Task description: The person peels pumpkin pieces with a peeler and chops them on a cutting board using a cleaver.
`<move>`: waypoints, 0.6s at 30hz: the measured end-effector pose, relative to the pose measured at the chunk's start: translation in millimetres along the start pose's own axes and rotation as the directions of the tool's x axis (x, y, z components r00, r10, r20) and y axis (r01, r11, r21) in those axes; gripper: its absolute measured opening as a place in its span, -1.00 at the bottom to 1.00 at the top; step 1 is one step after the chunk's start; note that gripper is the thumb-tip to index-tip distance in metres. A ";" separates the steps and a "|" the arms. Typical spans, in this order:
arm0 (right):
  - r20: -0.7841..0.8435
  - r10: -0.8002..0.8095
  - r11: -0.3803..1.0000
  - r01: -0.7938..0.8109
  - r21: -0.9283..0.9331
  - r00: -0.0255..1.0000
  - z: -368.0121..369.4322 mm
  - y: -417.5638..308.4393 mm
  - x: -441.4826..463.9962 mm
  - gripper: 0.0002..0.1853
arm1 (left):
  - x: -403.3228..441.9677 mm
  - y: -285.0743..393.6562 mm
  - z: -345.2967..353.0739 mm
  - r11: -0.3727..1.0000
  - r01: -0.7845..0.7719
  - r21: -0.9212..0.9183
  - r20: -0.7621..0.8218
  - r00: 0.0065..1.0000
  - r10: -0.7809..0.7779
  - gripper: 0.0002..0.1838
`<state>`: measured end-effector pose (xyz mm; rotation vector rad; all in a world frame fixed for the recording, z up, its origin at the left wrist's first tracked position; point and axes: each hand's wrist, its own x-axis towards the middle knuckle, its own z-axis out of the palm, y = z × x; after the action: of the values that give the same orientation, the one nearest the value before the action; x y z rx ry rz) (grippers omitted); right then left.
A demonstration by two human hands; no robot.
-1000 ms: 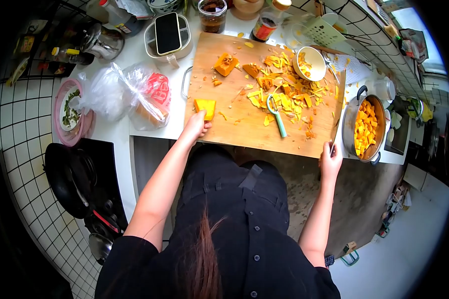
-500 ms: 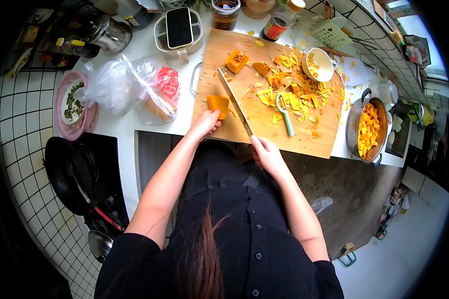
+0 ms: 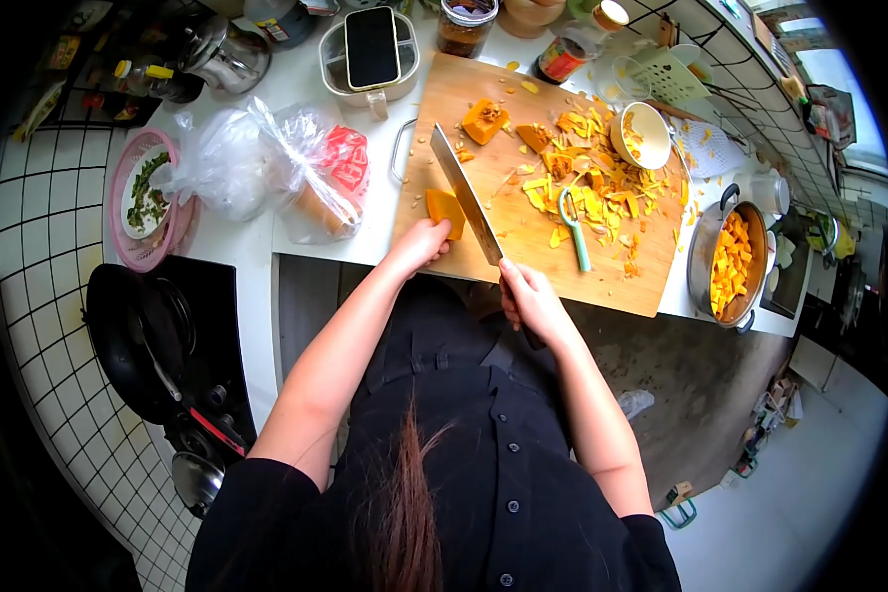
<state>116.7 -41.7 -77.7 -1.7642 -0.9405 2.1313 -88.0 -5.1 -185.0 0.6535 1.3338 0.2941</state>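
Observation:
My left hand (image 3: 422, 246) is closed on an orange piece of pumpkin (image 3: 446, 211) near the front left of the wooden cutting board (image 3: 602, 281). In my right hand (image 3: 531, 294) is the handle of a kitchen knife (image 3: 467, 193), its broad blade slanting up and left beside the piece. Farther back on the board lie a pumpkin chunk with seeds (image 3: 484, 121) and a smaller chunk (image 3: 535, 137). A heap of peelings (image 3: 602, 202) spreads to the right, with a pale green peeler (image 3: 574, 233) on it. A small cream bowl (image 3: 645, 135) tilts at the heap's back edge.
Right of the board stands a metal pot (image 3: 702, 259) of pumpkin cubes. Plastic bags (image 3: 229, 163) and a pink basket (image 3: 120, 232) are on the left. A phone (image 3: 372, 47) rests on a clear container (image 3: 337, 84) behind. A black wok (image 3: 118, 335) sits at lower left.
The knife's blade has turned to show more of its broad side. My left hand and the pumpkin piece have shifted slightly right in view, along with the board and the items around it.

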 end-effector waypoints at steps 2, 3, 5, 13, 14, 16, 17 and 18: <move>-0.012 -0.052 0.994 0.051 -0.093 0.999 -3.5 4.9 5.1 -0.58 | -0.2 0.2 -0.9 1.000 0.002 0.026 0.010 1.000 -0.002 -0.63; -0.018 -0.079 0.988 0.075 -0.138 0.997 -4.1 5.2 7.1 -0.59 | -1.7 2.6 -0.6 0.999 0.003 0.042 0.009 1.000 -0.003 -0.63; -0.037 -0.047 0.990 0.042 -0.132 0.998 -3.2 2.0 6.8 -0.59 | -1.5 3.8 -0.6 0.998 0.011 0.067 0.006 1.000 -0.011 -0.63; -0.172 -0.176 0.907 0.091 -0.412 0.969 12.4 9.4 12.3 -0.45 | 8.1 -5.7 -2.8 0.998 0.018 0.055 0.047 0.999 -0.021 -0.59; -0.207 -0.177 0.911 0.080 -0.405 0.962 17.7 12.9 13.6 -0.38 | 8.5 -7.1 -1.7 0.999 0.002 0.053 0.028 1.000 -0.003 -0.59; -0.228 -0.142 0.905 0.033 -0.423 0.963 22.9 15.3 20.4 -0.37 | 1.9 -3.8 1.6 0.999 -0.030 0.046 -0.012 0.999 0.030 -0.58; -0.239 -0.125 0.902 0.010 -0.431 0.963 24.4 17.0 24.8 -0.36 | 0.5 -2.2 2.3 0.998 -0.026 0.062 -0.023 0.999 0.028 -0.58; -0.247 -0.101 0.901 -0.017 -0.434 0.964 25.1 17.9 29.3 -0.32 | -0.2 -0.1 2.8 0.997 -0.024 0.080 -0.032 0.999 0.027 -0.58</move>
<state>89.7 -47.9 -109.9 -2.1357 -1.4431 1.6863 -85.4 -6.0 -184.6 0.7354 1.3751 0.2746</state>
